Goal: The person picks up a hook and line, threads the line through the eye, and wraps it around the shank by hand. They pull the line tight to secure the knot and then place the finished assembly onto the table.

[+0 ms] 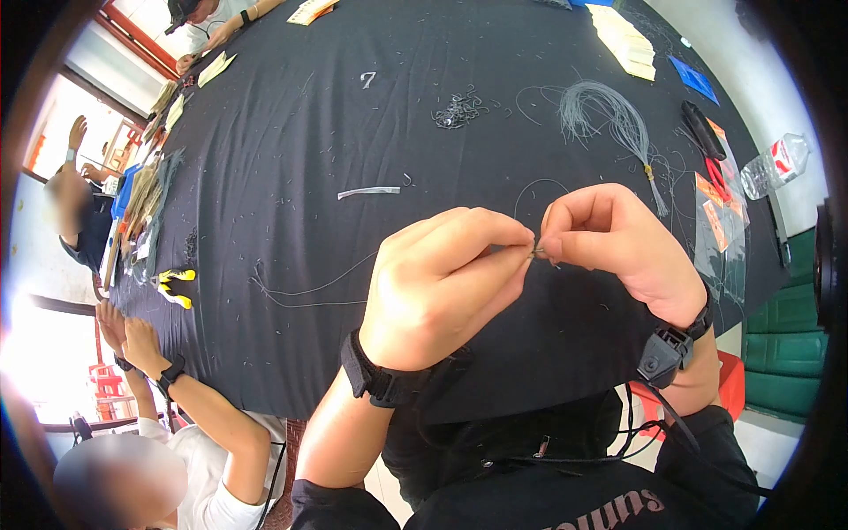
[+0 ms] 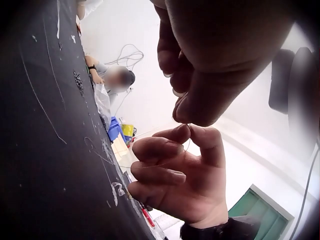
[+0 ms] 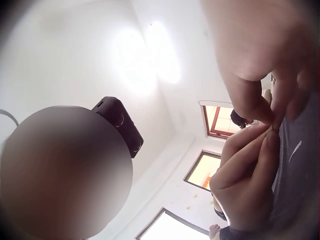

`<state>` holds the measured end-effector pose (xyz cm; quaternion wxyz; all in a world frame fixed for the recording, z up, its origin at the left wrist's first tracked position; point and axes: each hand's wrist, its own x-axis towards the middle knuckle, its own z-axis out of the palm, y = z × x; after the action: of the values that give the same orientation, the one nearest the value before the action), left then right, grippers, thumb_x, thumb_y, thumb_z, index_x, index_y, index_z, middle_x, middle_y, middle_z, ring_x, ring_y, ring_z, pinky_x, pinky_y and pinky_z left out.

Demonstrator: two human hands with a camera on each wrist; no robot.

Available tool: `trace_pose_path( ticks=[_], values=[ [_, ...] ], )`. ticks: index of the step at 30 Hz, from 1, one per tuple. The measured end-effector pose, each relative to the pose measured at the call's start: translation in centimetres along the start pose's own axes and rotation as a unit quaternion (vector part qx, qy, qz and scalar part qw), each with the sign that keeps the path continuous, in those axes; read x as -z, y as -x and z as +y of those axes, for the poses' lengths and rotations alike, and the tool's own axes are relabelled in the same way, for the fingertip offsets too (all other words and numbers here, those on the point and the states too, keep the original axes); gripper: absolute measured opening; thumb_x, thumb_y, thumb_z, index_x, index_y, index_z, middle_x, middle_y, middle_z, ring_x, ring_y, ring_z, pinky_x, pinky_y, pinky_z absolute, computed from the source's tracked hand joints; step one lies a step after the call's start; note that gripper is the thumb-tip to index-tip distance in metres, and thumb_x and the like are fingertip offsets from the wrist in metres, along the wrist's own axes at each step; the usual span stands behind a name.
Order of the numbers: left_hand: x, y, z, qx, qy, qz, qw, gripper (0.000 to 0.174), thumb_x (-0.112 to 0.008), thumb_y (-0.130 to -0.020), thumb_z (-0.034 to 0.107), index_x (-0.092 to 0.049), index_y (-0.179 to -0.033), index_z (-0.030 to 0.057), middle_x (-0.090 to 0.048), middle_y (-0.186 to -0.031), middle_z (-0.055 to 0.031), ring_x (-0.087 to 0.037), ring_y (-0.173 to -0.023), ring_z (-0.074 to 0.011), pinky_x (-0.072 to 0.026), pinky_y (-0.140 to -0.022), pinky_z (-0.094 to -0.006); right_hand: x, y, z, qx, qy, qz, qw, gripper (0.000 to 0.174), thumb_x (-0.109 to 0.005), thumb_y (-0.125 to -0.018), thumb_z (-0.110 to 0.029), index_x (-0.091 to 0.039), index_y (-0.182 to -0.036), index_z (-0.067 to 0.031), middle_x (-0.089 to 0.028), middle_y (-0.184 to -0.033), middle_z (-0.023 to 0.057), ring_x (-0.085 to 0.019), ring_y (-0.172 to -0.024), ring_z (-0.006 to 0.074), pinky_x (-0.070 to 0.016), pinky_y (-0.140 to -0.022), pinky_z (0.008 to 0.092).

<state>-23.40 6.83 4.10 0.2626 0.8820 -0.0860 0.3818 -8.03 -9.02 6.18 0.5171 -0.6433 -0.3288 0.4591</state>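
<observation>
fishing line point(image 1: 320, 305) is pinched by the left hand point(image 1: 442, 287) and right hand point(image 1: 623, 246), close together above black tablecloth point(image 1: 283, 168).

The tablecloth point(image 1: 291, 132) is matt black fabric, faintly creased; the line point(image 1: 322, 306) looks like smooth nylon, as does the coil point(image 1: 609, 108); the hooks point(image 1: 459, 111) look like dark metal with a slight shine; the strip point(image 1: 369, 192) is clear, glossy plastic; the bottle point(image 1: 777, 166) is clear, shiny plastic; the cards point(image 1: 623, 44) are matt paper; the strap point(image 1: 380, 380) is rough, matt fabric.
</observation>
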Motion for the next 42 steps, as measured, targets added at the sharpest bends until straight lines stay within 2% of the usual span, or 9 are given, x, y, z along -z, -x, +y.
trace_pose_path(
  ticks=[31, 37, 40, 42],
  values=[
    [-0.19, 0.16, -0.16, -0.012, 0.009, -0.006, 1.0, 0.019, -0.08, -0.065, -0.006, -0.075, -0.082, -0.0008, -0.073, -0.091, -0.0088, -0.072, -0.077, -0.0199, -0.0565, -0.065, -0.0286, -0.03, -0.12, 0.53, 0.029, -0.009, 0.004, 1.0, 0.012, -0.071, -0.084, -0.01, -0.072, -0.084, 0.0018, -0.069, -0.08, 0.0009, -0.062, -0.076, 0.0053, -0.0479, -0.07, 0.0218],
    [-0.19, 0.21, -0.18, -0.033, 0.004, -0.01, 0.999, 0.021, -0.08, -0.062, -0.005, -0.075, -0.082, -0.0008, -0.073, -0.091, -0.0081, -0.072, -0.076, -0.0204, -0.0558, -0.064, -0.029, -0.12, -0.24, 0.95, -0.006, -0.015, -0.005, 1.0, 0.018, -0.069, -0.086, -0.017, -0.07, -0.079, -0.0009, -0.064, -0.075, -0.0012, -0.056, -0.072, 0.0045, -0.0421, -0.066, 0.022],
    [-0.13, 0.19, -0.14, -0.037, 0.007, -0.02, 0.999, 0.022, -0.08, -0.061, -0.005, -0.075, -0.082, -0.0007, -0.072, -0.091, -0.0082, -0.071, -0.076, -0.0207, -0.0556, -0.063, -0.0292, -0.01, -0.23, 0.81, -0.07, -0.047, -0.015, 0.996, 0.007, -0.065, -0.079, -0.01, -0.066, -0.076, -0.0042, -0.061, -0.076, -0.0016, -0.052, -0.069, 0.0058, -0.0389, -0.065, 0.0211],
    [-0.2, 0.25, -0.24, -0.043, 0.008, -0.018, 0.999, 0.022, -0.08, -0.061, -0.004, -0.075, -0.082, -0.0007, -0.072, -0.091, -0.008, -0.071, -0.075, -0.0205, -0.0553, -0.063, -0.0293, -0.07, -0.27, 0.76, -0.087, -0.081, -0.022, 0.993, 0.008, -0.064, -0.079, -0.012, -0.066, -0.076, -0.0048, -0.058, -0.074, -0.0029, -0.048, -0.066, 0.0055, -0.0358, -0.062, 0.0218]
  ],
)
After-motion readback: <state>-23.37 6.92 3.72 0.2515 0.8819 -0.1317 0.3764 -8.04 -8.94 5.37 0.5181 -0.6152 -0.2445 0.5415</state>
